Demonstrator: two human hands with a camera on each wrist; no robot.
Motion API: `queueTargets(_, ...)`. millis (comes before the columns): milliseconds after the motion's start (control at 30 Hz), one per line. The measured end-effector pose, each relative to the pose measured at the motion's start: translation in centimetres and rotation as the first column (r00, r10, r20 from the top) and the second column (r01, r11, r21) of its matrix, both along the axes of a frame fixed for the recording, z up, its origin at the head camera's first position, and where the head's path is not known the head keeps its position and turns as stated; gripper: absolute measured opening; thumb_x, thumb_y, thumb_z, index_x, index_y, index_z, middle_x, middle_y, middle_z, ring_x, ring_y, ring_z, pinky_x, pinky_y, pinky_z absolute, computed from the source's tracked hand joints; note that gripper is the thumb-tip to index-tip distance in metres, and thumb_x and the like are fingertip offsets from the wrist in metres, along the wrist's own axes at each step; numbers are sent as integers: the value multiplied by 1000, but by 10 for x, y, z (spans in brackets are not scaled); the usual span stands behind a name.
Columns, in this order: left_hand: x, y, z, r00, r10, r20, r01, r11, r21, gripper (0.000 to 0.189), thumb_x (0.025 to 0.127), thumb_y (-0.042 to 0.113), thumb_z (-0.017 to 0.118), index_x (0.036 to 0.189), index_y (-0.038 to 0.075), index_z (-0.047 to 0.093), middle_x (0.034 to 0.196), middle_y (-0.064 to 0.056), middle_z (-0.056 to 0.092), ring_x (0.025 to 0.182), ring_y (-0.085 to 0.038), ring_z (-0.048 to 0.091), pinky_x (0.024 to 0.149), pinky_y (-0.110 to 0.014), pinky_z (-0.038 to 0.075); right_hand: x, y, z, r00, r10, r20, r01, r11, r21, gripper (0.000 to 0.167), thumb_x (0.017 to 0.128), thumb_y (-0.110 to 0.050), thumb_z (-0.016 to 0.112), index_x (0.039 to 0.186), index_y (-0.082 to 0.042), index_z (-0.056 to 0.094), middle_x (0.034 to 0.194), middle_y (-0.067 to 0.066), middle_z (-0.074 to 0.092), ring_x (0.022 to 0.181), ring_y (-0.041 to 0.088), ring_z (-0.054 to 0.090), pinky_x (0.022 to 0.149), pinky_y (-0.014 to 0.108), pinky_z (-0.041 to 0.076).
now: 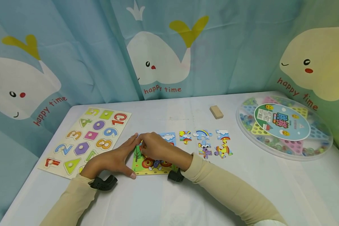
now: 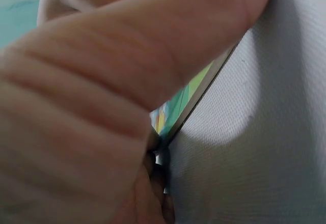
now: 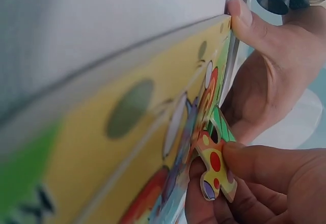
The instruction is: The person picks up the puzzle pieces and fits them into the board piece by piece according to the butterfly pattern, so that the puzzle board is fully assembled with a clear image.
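At the middle of a white table (image 1: 147,201), a person in pale sleeves (image 1: 234,191) bends both hands to a picture puzzle. The puzzle board (image 1: 155,173) lies flat, its yellow lower edge toward the person. The left hand (image 1: 114,160) borders the board's left side: its thumb is spread wide from the extended fingers, the thumb tip resting at the near left corner, the fingertips reaching toward the far end beside the other hand. It grasps nothing that I can see. The right hand (image 1: 155,146) is over the board's left part with fingers curled; between thumb and fingers it pinches a puzzle piece (image 3: 214,160) — yellow and orange with red spots and a green corner. The piece is tilted, close to the board's surface; whether it touches is hard to tell.

Right of the board lie five loose pieces. Upper row, left to right: a sun piece (image 1: 185,136), a rainbow piece (image 1: 202,134) and a cloud piece (image 1: 223,134). Lower row: a purple animal piece (image 1: 205,148), then a giraffe piece (image 1: 223,149).

Surroundings: a board of numbers and shapes (image 1: 92,147) at the left; a small wooden block (image 1: 216,112) beyond the loose pieces; a round clear case (image 1: 302,158) at the right — beads and perforated coloured panels inside. A whale-printed curtain (image 1: 214,72) hangs behind.
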State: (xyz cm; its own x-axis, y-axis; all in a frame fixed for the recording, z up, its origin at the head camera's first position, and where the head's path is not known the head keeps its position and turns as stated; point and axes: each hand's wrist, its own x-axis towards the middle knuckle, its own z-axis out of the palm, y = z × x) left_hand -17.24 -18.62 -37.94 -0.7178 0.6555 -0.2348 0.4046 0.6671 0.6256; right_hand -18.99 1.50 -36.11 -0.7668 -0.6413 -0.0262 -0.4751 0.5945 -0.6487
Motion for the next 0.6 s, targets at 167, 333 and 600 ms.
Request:
queueTargets(167,0,0,1,1000,-3,-2,3,1000,-2,128,65,46,87,157,12,7,161,-13,-9,147,-30,-3,115,-54,11,0,-1,-2,999,2,-41,-2,1000,11,19,87,2,65,104,-5,71,69,-3,57,61,8,52,54,19,43)
queueTargets(333,0,0,1,1000,4,0,-4,1000,-6,129,65,46,87,157,9,5,162,-13,-8,147,-30,-2,115,-53,11,1,-1,-1,996,-12,-86,19,997,76,25,88,-1,64,109,-10,74,78,-3,56,76,11,50,63,22,44)
queueTargets(600,1,1,1,1000,3,-5,-3,1000,-22,132,64,45,89,156,3,3,162,-12,-9,147,-28,-3,116,-50,11,3,-2,-1,995,-60,-74,69,990,122,20,89,-6,68,108,-4,71,91,2,62,82,12,54,71,22,48)
